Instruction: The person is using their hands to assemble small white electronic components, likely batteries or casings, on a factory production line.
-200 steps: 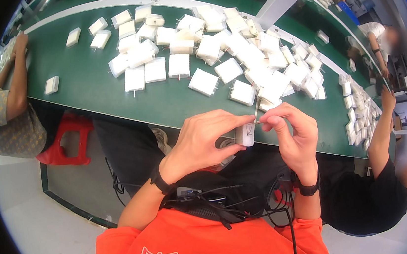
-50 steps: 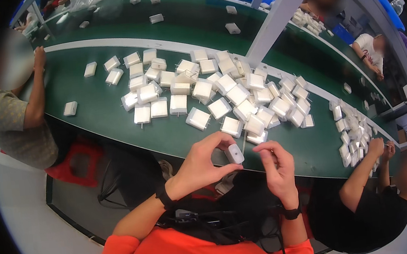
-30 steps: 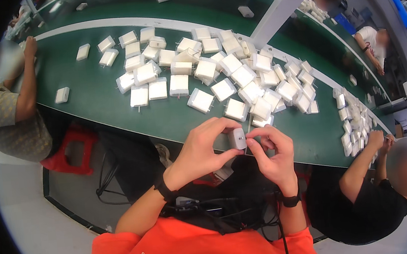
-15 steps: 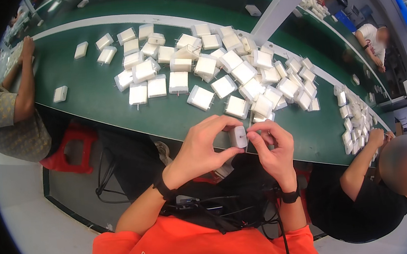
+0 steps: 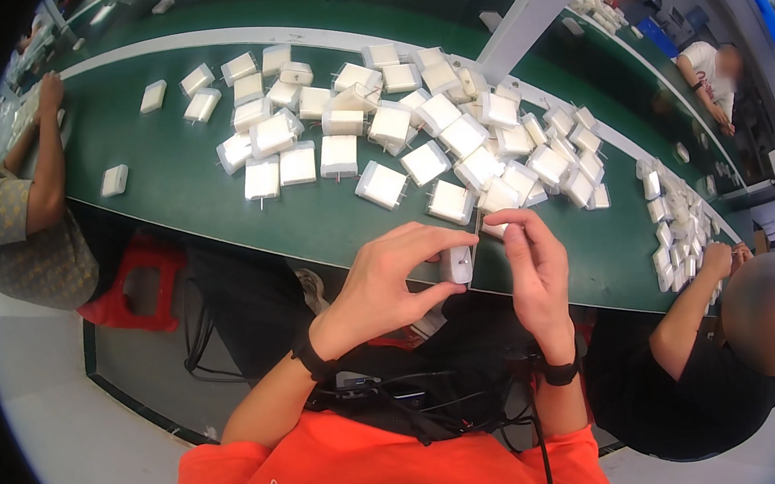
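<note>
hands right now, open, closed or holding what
Left hand: closed, holding a white block between thumb and fingers.
Right hand: fingers bent, just right of the block; cannot tell whether it holds anything.

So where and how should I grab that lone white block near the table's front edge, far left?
Probably pinch the block across its left and right sides, reaching down from the near side: both sides look free, since it sits apart from the pile and near the table edge.
</note>
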The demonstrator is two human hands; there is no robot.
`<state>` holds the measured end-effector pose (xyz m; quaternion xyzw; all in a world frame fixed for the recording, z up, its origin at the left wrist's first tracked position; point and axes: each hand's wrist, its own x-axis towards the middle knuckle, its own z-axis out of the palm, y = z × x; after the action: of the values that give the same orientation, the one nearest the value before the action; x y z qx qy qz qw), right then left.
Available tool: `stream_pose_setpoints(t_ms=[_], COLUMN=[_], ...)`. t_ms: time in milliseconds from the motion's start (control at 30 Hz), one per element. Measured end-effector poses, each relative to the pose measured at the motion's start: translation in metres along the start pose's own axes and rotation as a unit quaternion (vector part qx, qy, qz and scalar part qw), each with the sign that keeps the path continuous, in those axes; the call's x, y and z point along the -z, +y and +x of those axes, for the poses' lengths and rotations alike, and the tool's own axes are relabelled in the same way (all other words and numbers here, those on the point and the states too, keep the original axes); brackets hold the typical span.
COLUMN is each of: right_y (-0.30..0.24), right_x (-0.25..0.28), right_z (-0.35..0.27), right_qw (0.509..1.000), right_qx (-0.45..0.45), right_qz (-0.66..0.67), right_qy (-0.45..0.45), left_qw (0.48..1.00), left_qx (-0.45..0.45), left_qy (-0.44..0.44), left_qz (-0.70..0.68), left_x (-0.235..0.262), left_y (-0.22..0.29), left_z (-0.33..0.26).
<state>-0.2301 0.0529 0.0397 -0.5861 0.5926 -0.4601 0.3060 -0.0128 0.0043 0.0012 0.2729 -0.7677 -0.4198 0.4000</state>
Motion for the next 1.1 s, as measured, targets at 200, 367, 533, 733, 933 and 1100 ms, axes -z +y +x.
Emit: stream_pose_setpoints(t_ms=[200,367,533,733,933,1100], right_y=[-0.01,-0.014,-0.009,-0.007,-0.007,-0.008], right_x=[0.014,0.013,0.007,0.007,0.007,0.006], right_z=[0.003,0.003,0.002,0.003,0.004,0.005], right_qw=[0.995,0.991,0.995,0.994,0.995,0.996], right_qx=[0.092,0.135,0.099,0.109,0.095,0.087], right_qz=[0.032,0.002,0.006,-0.024,-0.035,-0.032], right_qy=[-0.016,-0.005,-0.006,-0.009,-0.004,0.004], left_qw=[0.999,0.999,0.998,0.998,0.998,0.999], left_qx=[0.032,0.04,0.053,0.054,0.05,0.048], left_qy=[-0.001,-0.004,-0.009,-0.009,-0.009,-0.01], left_qz=[-0.014,-0.017,-0.024,-0.022,-0.028,-0.019], left_x=[-0.001,-0.002,-0.002,-0.002,-0.002,-0.003], left_y=[0.0,-0.001,0.0,-0.002,-0.001,-0.002], left_z=[-0.001,-0.001,-0.002,-0.003,-0.002,-0.002])
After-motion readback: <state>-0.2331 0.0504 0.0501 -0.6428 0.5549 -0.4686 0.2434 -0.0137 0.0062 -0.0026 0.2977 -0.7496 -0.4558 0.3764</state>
